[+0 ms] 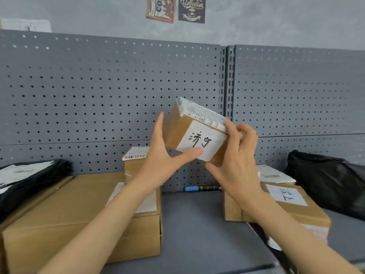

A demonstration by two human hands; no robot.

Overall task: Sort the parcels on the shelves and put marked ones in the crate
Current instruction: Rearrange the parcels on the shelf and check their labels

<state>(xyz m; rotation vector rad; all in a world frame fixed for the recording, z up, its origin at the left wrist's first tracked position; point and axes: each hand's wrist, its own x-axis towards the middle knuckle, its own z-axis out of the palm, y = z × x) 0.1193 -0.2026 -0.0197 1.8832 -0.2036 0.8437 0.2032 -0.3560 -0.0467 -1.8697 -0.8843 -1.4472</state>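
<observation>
Head view | small brown cardboard parcel [178,128], tilted, gripped by left hand [162,161] and right hand [236,165] | white handwritten label [201,142] faced toward camera | perforated grey metal backboard [98,91] seen behind.

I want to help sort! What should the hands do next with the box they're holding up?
Probably lower the small box toward the crate, which isn't in view. Both the left hand and right hand hold it up, and its white label with handwriting faces the camera, so it looks marked.

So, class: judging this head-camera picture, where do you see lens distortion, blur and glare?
Head view: the grey pegboard back panel bows from wide-angle distortion; the handwritten white label on the held brown cardboard box is sharp; frame edges blur; no strong glare.
</observation>
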